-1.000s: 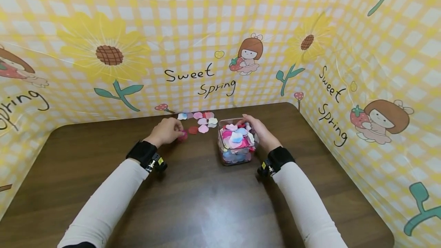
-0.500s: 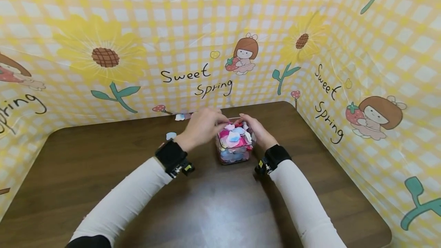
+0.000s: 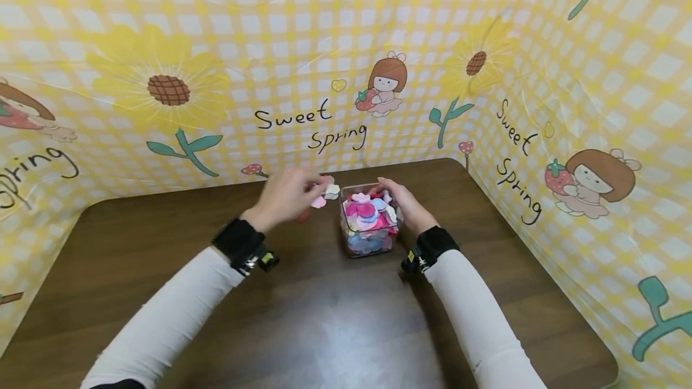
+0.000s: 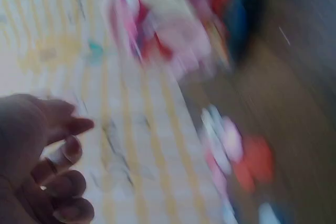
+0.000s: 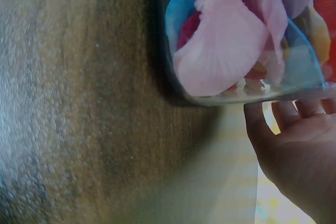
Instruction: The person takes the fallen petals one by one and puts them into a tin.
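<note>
A clear plastic box (image 3: 373, 244) stands on the table, heaped with artificial flower petals in pink, blue, white and red. A magenta petal (image 3: 359, 209) lies on top of the heap. My right hand (image 3: 408, 206) holds the box at its right side, fingers round the far right corner. In the right wrist view its fingertips meet the transparent wall. Left of the box, my left hand (image 3: 289, 197) is over loose petals, fingers loosely bent and holding nothing visible. A white petal (image 3: 332, 191), a pink petal (image 3: 318, 202) and a partly covered red petal (image 3: 303, 215) show beside it.
The brown wooden table (image 3: 324, 317) meets a yellow checked cloth (image 3: 303, 47) hung behind it and on the right. Several more petals appear blurred in the left wrist view, among them a red petal (image 4: 257, 161).
My left hand carried the magenta petal from the table to the box, let it go on the heap, and has moved back left over the loose petals. The right hand stayed at the box.
</note>
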Available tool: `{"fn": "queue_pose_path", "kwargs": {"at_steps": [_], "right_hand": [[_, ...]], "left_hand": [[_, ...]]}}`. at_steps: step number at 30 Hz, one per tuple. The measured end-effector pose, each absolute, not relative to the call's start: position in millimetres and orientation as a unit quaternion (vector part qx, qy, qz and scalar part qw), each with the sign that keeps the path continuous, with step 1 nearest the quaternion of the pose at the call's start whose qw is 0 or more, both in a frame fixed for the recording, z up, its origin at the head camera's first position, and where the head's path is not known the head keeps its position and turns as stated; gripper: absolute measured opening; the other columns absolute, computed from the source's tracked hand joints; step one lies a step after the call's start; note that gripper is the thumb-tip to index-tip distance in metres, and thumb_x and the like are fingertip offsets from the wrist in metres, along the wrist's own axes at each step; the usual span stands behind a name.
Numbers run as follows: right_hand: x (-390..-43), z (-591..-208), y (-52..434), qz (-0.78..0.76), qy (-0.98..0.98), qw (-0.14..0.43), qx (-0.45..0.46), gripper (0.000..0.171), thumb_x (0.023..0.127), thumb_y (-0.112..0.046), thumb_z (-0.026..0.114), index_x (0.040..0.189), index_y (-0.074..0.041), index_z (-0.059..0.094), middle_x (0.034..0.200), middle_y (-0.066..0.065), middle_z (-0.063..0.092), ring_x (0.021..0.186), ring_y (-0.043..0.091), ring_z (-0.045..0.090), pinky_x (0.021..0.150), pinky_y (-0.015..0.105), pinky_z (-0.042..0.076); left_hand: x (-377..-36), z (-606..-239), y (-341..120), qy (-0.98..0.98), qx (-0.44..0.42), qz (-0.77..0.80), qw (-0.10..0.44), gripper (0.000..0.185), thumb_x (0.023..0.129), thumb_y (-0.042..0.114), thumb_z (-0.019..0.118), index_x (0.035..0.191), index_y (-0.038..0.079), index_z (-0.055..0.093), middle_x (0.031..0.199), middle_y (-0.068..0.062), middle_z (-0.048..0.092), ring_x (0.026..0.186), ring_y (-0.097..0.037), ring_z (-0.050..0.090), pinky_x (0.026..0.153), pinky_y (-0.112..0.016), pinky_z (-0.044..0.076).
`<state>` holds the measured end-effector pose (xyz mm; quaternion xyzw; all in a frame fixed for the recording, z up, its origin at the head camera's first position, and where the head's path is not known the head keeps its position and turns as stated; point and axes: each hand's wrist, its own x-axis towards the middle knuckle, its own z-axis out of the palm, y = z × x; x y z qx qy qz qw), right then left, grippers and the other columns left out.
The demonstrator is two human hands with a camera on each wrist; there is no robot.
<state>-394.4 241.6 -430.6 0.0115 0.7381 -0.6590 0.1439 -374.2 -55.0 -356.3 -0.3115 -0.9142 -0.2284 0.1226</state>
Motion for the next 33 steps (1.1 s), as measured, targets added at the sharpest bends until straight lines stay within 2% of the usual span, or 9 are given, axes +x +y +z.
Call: {"fn": "queue_pose_path", "kwargs": {"at_steps": [3,5,9,13,18,21,27,31,33], "right_hand": [[-394,-431,240,-0.662,0.736,0.141,0.015,0.056,0.104,-0.054,0.044,0.114,-0.004,0.067,0.123,0.009,0.059,0.112,0.024,0.054,0.098,0.037,0.042],[-394,-431,243,-0.663,0.736,0.137,0.019,0.056,0.104,-0.054,0.045,0.113,-0.004,0.067,0.121,0.008,0.059,0.109,0.023,0.055,0.097,0.036,0.042],[-394,-432,245,-0.656,0.743,0.135,0.015,0.056,0.104,-0.053,0.043,0.112,-0.004,0.067,0.116,0.007,0.061,0.104,0.02,0.056,0.092,0.033,0.043],[-394,-433,242,-0.658,0.739,0.141,0.012,0.055,0.105,-0.053,0.043,0.112,-0.004,0.067,0.116,0.007,0.061,0.105,0.021,0.056,0.094,0.034,0.044],[-393,-431,241,-0.653,0.745,0.14,0.003,0.058,0.104,-0.056,0.043,0.114,-0.004,0.068,0.123,0.009,0.061,0.118,0.025,0.053,0.11,0.045,0.034],[-392,-431,243,-0.646,0.751,0.137,-0.001,0.062,0.104,-0.057,0.042,0.116,-0.003,0.068,0.127,0.011,0.06,0.124,0.027,0.049,0.115,0.05,0.027],[-394,-430,243,-0.653,0.744,0.137,0.0,0.061,0.104,-0.057,0.042,0.116,-0.003,0.067,0.126,0.011,0.058,0.121,0.027,0.051,0.111,0.045,0.033],[-396,-429,242,-0.661,0.737,0.14,0.003,0.057,0.106,-0.053,0.041,0.114,-0.002,0.067,0.122,0.01,0.06,0.115,0.024,0.054,0.105,0.039,0.039],[-397,-430,242,-0.665,0.732,0.146,0.007,0.054,0.107,-0.051,0.041,0.113,-0.003,0.066,0.118,0.008,0.061,0.109,0.022,0.056,0.099,0.035,0.043]], "left_hand": [[-386,-369,-102,-0.944,-0.233,-0.22,0.085,0.021,0.099,0.026,0.068,0.111,0.012,0.078,0.097,-0.005,0.074,0.081,-0.022,0.066,0.058,-0.04,0.049],[-397,-381,-126,-0.956,-0.193,-0.218,0.041,0.024,0.098,0.024,0.068,0.115,0.009,0.075,0.102,-0.011,0.073,0.09,-0.029,0.067,0.067,-0.047,0.052],[-411,-410,-155,-0.963,-0.145,-0.223,-0.043,0.035,0.098,0.026,0.068,0.123,0.002,0.069,0.116,-0.018,0.07,0.106,-0.037,0.066,0.083,-0.055,0.052],[-417,-431,-162,-0.962,-0.121,-0.231,-0.079,0.036,0.095,0.031,0.072,0.117,0.002,0.071,0.114,-0.017,0.07,0.103,-0.036,0.065,0.08,-0.053,0.052],[-419,-432,-154,-0.959,-0.101,-0.252,-0.076,0.022,0.092,0.025,0.075,0.1,0.005,0.075,0.099,-0.014,0.07,0.087,-0.031,0.062,0.07,-0.046,0.048],[-416,-422,-144,-0.954,-0.12,-0.269,-0.05,0.018,0.092,0.023,0.075,0.097,0.006,0.075,0.095,-0.01,0.071,0.084,-0.027,0.063,0.068,-0.042,0.048],[-393,-371,-90,-0.927,-0.218,-0.304,0.02,0.019,0.092,0.021,0.076,0.102,0.005,0.074,0.097,-0.01,0.075,0.091,-0.026,0.069,0.077,-0.044,0.053],[-370,-346,-43,-0.906,-0.29,-0.308,0.027,0.019,0.09,0.021,0.08,0.103,0.007,0.075,0.095,-0.007,0.075,0.088,-0.022,0.07,0.079,-0.04,0.053],[-360,-343,-23,-0.899,-0.321,-0.298,0.019,0.017,0.089,0.021,0.081,0.101,0.01,0.076,0.091,-0.002,0.075,0.083,-0.017,0.069,0.074,-0.035,0.053]]}}
